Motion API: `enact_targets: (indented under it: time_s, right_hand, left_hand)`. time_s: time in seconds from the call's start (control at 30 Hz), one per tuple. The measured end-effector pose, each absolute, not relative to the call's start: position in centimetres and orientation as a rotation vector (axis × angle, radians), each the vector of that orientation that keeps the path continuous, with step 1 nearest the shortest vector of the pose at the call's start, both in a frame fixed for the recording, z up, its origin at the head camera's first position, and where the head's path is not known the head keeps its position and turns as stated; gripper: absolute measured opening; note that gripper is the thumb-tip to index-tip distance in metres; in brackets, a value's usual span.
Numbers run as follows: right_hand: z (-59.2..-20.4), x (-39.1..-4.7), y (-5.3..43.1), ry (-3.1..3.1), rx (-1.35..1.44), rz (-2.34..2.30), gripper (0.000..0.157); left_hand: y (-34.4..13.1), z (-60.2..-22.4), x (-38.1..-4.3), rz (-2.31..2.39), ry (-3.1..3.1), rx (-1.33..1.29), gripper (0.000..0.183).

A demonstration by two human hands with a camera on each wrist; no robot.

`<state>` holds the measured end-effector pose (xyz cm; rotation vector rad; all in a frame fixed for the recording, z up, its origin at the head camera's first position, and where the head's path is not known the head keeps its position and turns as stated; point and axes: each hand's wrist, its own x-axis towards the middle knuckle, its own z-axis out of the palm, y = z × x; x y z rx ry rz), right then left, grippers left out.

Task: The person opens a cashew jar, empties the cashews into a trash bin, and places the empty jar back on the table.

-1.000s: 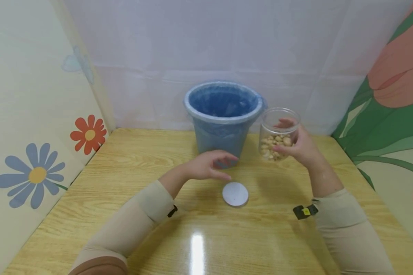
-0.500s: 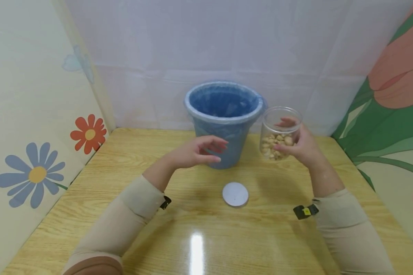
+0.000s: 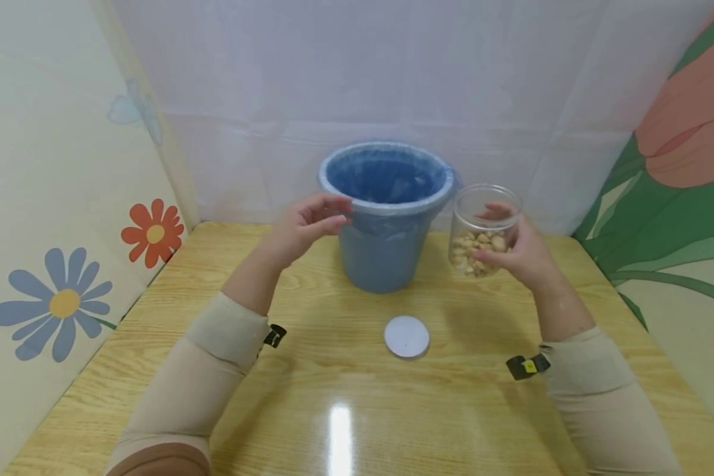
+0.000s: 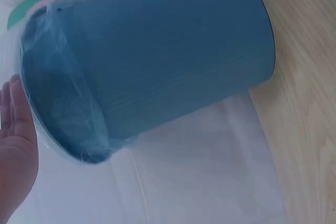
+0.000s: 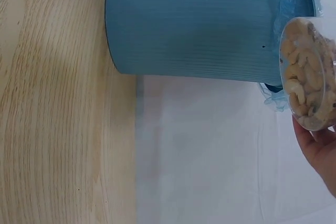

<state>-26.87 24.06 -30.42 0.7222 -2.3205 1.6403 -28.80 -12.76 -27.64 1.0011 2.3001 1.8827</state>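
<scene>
My right hand [image 3: 526, 254] grips a clear, lidless jar [image 3: 484, 211] from its right side, above the table. Cashew nuts [image 3: 475, 250] fill its lower part, and they show through the base in the right wrist view. Left of the jar stands a blue trash can [image 3: 383, 254], a thin clear bag [image 4: 65, 93] folded over its rim. My left hand [image 3: 309, 228] is raised at the can's left, its relaxed fingertips overlapping the rim in the head view and nothing in its grasp. On the table in front of the can lies a round white lid [image 3: 406, 336].
The wood-grain table [image 3: 333, 370] reaches back to a white sheet [image 3: 244, 152] hanging behind the can. Flower-printed panels stand along the left and right sides. Both sleeves carry a dark wrist strap [image 3: 528, 366].
My left hand has moved up and to the left, from above the lid to beside the can's rim. The right hand and the jar have hardly moved.
</scene>
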Motion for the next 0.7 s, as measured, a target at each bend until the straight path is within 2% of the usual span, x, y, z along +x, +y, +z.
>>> enact_targets:
  time_s: [0.4,0.7]
  right_hand:
    - [-30.7,-26.9,24.2,-2.345,0.712,1.588,0.074]
    - [-30.5,-26.9,24.1,-2.342,0.69,1.635,0.074]
  left_hand:
    - [-14.4,-27.0,-31.2,2.196,2.468,0.451,0.035]
    - [-14.4,-26.8,-32.4,2.194,2.485,0.244,0.034]
